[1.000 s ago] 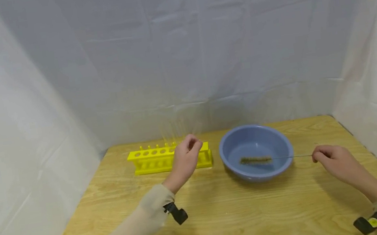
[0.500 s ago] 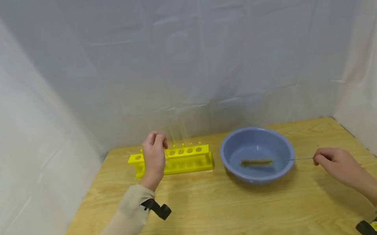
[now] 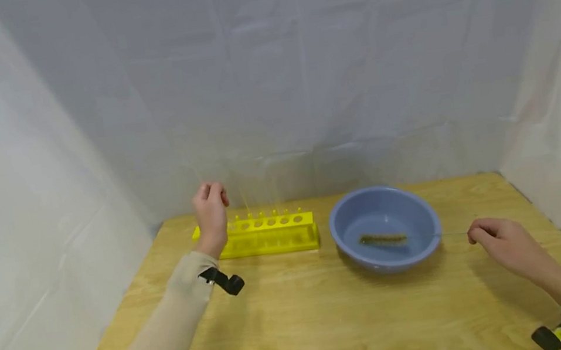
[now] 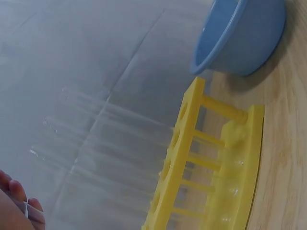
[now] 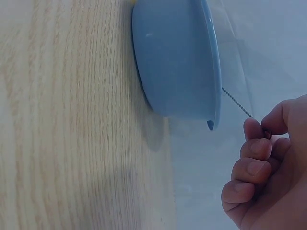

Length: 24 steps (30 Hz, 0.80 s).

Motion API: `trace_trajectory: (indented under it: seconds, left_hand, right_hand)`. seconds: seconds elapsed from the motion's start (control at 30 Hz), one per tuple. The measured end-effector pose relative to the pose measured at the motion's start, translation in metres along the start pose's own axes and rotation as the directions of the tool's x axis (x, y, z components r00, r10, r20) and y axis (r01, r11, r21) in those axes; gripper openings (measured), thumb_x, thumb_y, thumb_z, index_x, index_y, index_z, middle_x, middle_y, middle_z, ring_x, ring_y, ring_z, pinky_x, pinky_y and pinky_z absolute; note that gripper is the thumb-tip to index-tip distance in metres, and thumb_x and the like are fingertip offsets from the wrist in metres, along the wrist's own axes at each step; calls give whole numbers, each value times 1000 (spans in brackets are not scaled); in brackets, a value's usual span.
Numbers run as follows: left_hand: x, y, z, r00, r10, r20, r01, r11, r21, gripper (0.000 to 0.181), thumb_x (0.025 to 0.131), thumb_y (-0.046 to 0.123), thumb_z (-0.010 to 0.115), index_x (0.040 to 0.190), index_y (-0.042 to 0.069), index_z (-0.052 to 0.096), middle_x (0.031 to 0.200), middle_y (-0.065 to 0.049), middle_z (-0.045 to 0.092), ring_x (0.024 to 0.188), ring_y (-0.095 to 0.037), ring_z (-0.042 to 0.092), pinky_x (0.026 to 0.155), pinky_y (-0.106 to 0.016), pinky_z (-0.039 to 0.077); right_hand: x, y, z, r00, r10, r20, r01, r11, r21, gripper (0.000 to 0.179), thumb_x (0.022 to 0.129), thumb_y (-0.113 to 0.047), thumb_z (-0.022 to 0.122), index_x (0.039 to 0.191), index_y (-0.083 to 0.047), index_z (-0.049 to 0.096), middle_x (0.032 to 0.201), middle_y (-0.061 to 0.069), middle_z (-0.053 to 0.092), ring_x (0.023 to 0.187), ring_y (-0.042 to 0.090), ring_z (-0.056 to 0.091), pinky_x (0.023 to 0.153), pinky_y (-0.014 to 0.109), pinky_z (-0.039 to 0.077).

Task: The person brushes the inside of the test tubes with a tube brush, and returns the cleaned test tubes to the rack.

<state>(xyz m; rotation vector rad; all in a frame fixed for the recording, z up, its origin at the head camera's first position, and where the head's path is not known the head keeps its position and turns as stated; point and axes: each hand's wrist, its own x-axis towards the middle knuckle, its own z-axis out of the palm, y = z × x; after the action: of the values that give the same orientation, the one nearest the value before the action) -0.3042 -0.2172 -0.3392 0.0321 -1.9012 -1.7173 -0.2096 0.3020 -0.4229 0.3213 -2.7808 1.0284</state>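
My left hand (image 3: pixel 211 212) is raised over the left end of the yellow test tube rack (image 3: pixel 268 241). Its curled fingers pinch a clear glass test tube (image 4: pixel 27 209), of which only a bit of rim shows in the left wrist view; the rest is hidden or too faint. Several other clear test tubes (image 4: pixel 120 111) stand upright in the rack's holes. To the right, my right hand (image 3: pixel 505 243) pinches the twisted wire handle (image 5: pixel 236 102) of a test tube brush. The brush's tan bristle head (image 3: pixel 383 239) is inside the blue basin (image 3: pixel 339 241).
The basin stands on the wooden table (image 3: pixel 305 319), right of the rack with a narrow gap between them. White sheeting (image 3: pixel 268 82) hangs behind the table and along both sides. Each wrist wears a black camera mount.
My left hand has moved left along the rack, from its right part to its left end, and a little higher. My right hand and the brush have stayed nearly still.
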Motion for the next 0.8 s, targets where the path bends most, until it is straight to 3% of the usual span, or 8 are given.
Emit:
trace_trajectory:
  seconds: [0.2,0.5,0.8]
  left_hand:
    - [10,-5,-1,999,-33,-9,33,999,4,25,99,15,50,75,10,50,66,-1,47,62,-18,42,62,-28,36]
    - [21,-28,-1,998,-65,-16,65,998,5,25,99,16,51,75,10,50,64,0,46,58,-16,39,57,-26,34]
    - [17,-46,1,991,-132,14,130,988,87,25,99,21,51,77,10,52,68,-2,49,56,-17,37,54,-28,32]
  right_hand:
    - [0,0,0,1000,-3,-9,3,1000,-19,31,108,-19,42,95,-8,68,64,0,45,49,7,33,49,29,31]
    - [-1,-4,-1,999,-31,-10,31,1000,0,30,108,-20,43,93,-9,67,63,-1,44,49,7,32,49,29,31]
    - [-1,-2,0,1000,-25,1,25,1000,-5,30,108,-21,43,94,-9,66,64,0,43,49,8,32,50,29,31]
